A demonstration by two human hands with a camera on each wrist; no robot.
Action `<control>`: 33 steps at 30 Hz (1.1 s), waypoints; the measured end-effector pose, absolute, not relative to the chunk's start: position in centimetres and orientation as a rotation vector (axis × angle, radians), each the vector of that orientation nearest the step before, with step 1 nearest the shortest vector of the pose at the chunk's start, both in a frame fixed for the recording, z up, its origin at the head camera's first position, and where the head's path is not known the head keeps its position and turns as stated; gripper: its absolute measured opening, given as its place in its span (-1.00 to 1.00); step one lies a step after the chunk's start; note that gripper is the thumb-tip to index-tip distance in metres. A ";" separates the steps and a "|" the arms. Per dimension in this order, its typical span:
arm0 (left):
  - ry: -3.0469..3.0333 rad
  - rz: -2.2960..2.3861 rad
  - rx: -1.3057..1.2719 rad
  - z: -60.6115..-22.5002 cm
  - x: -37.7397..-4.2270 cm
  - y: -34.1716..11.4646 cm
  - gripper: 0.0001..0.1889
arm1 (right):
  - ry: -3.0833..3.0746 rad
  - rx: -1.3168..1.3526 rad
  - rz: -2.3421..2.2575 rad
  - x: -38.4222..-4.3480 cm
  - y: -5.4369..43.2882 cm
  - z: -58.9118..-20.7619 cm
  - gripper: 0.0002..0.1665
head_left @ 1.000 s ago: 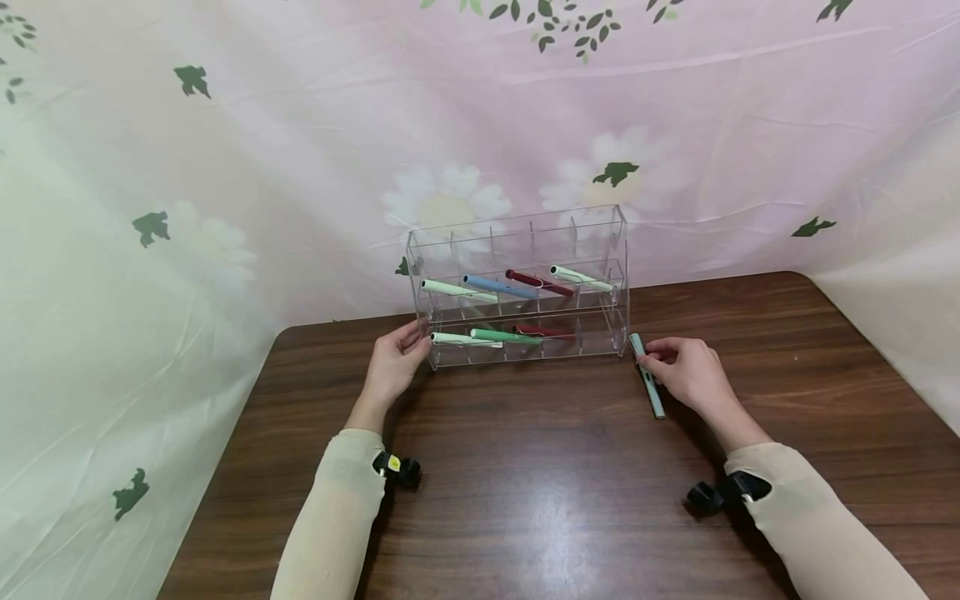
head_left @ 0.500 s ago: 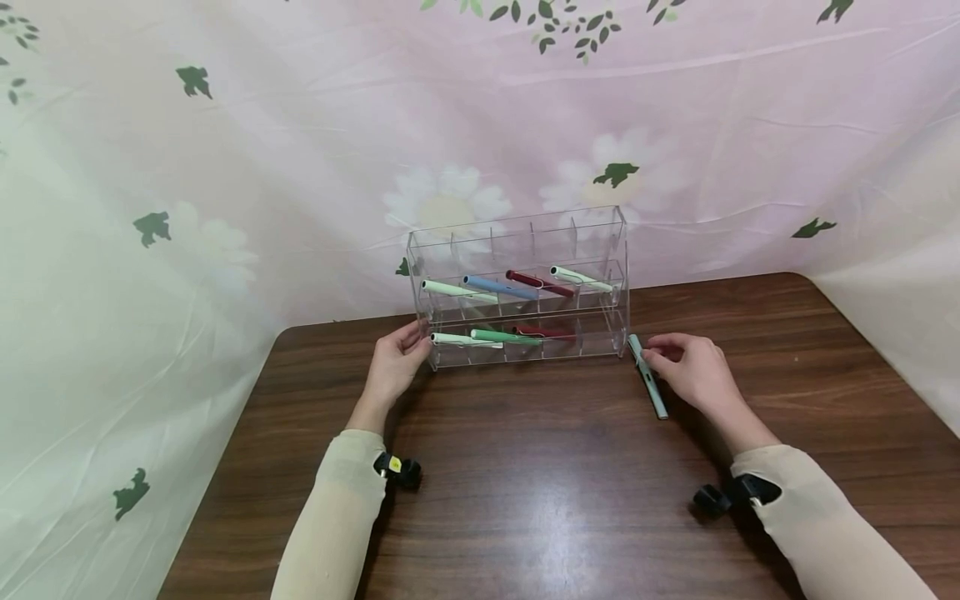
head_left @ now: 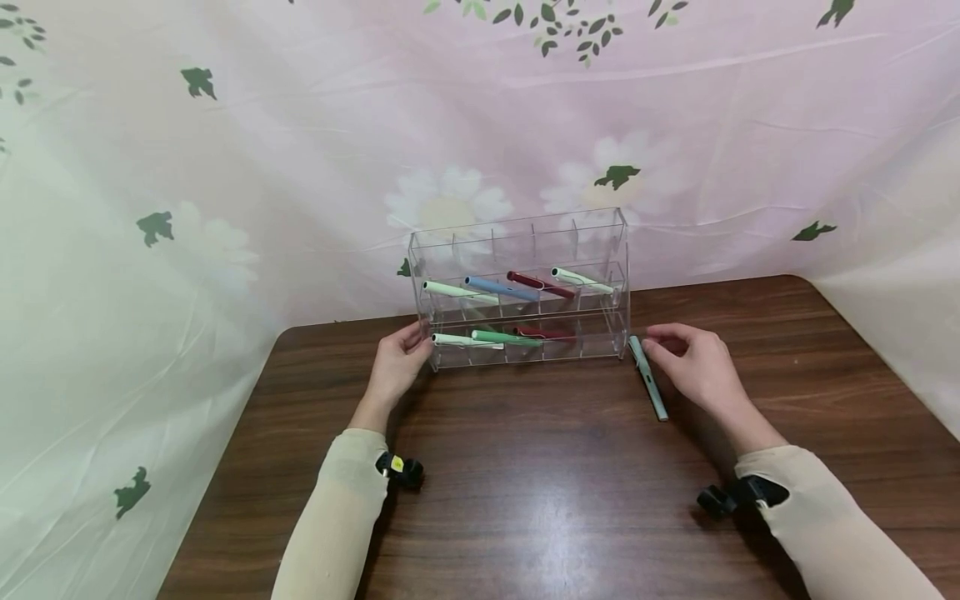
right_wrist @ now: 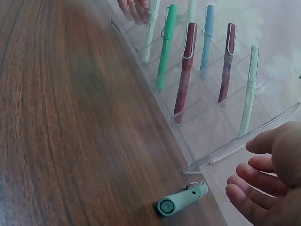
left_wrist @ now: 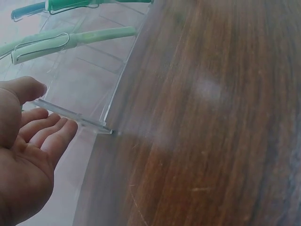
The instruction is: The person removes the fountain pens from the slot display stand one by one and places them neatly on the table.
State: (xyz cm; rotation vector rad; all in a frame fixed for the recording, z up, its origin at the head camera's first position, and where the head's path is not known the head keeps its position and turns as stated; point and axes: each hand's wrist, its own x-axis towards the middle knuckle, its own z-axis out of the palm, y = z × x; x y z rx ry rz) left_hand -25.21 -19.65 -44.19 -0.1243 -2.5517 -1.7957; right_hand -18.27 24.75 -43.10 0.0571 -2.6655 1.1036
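Note:
A clear acrylic pen rack stands at the table's far side, pens leaning in its two tiers. My left hand grips the rack's left side panel, thumb on one face and fingers on the other, as the left wrist view shows. My right hand holds nothing; its thumb and loosely bent fingers are apart beside a grey-green pen. That pen lies on the table off the rack's right end, its cap toward the rack. In the right wrist view, the fingers hover near the rack's right side panel.
The upper tier holds a blue pen, a dark red pen and pale green pens at either end. In the lower tier are a green pen, a red one and a pale one. A patterned cloth hangs behind the wooden table.
My right hand has let go of the grey-green pen and drawn slightly up and right; the pen stays on the table. My left hand keeps its grip on the rack.

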 end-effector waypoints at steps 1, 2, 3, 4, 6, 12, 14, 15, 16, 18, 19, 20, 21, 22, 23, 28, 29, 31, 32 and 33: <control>-2.552 -1.797 -0.122 -44.2 -25.2 -19.6 -0.49 | -2.661 0.057 1.109 -18.2 24.7 -43.0 -0.60; -2.551 -1.799 -0.120 -44.2 -25.3 -19.6 -0.49 | -2.653 0.058 1.115 -18.2 24.7 -42.9 -0.60; -2.549 -1.803 -0.118 -44.2 -25.3 -19.6 -0.49 | -2.648 0.058 1.118 -18.2 24.6 -42.8 -0.61; -2.546 -1.808 -0.116 -44.2 -25.3 -19.6 -0.49 | -2.643 0.058 1.121 -18.2 24.6 -42.7 -0.61; -2.546 -1.809 -0.113 -44.3 -25.3 -19.6 -0.49 | -2.634 0.059 1.126 -18.1 24.5 -42.5 -0.61; -2.556 -1.794 -0.108 -44.4 -25.4 -19.6 -0.49 | -2.607 0.076 1.150 -18.1 24.2 -42.0 -0.60; -2.563 -1.789 -0.103 -44.4 -25.3 -19.6 -0.49 | -2.594 0.089 1.158 -18.1 24.1 -41.8 -0.60; -2.565 -1.790 -0.100 -44.3 -25.3 -19.6 -0.49 | -2.585 0.095 1.163 -18.1 24.0 -41.7 -0.61; -2.566 -1.793 -0.096 -44.3 -25.3 -19.6 -0.48 | -2.577 0.100 1.165 -18.1 24.0 -41.7 -0.61; -2.576 -1.788 -0.091 -44.3 -25.3 -19.6 -0.48 | -2.563 0.107 1.167 -18.1 23.8 -41.5 -0.63; -2.578 -1.789 -0.090 -44.3 -25.3 -19.6 -0.48 | -2.554 0.111 1.170 -18.1 23.8 -41.4 -0.64; -2.578 -1.791 -0.087 -44.3 -25.3 -19.6 -0.48 | -2.544 0.114 1.175 -18.1 23.7 -41.4 -0.64; -2.577 -1.796 -0.083 -44.3 -25.3 -19.6 -0.48 | -2.536 0.118 1.178 -18.1 23.7 -41.3 -0.65; -2.575 -1.799 -0.080 -44.3 -25.3 -19.6 -0.47 | -2.529 0.120 1.181 -18.1 23.6 -41.2 -0.66; -2.575 -1.801 -0.078 -44.3 -25.3 -19.6 -0.47 | -2.522 0.124 1.185 -18.2 23.6 -41.1 -0.66; -2.562 -1.816 -0.073 -44.3 -25.2 -19.5 -0.47 | -2.503 0.136 1.214 -18.3 23.3 -40.6 -0.67; -2.564 -1.814 -0.075 -44.3 -25.1 -19.5 -0.47 | -2.502 0.138 1.219 -18.4 23.2 -40.6 -0.67; -2.564 -1.814 -0.070 -44.4 -25.1 -19.5 -0.47 | -2.497 0.142 1.236 -18.4 23.1 -40.4 -0.67; -2.563 -1.816 -0.065 -44.4 -25.1 -19.5 -0.47 | -2.494 0.145 1.245 -18.4 23.0 -40.3 -0.67; -2.565 -1.816 -0.062 -44.4 -25.1 -19.5 -0.47 | -2.491 0.148 1.252 -18.4 23.0 -40.2 -0.67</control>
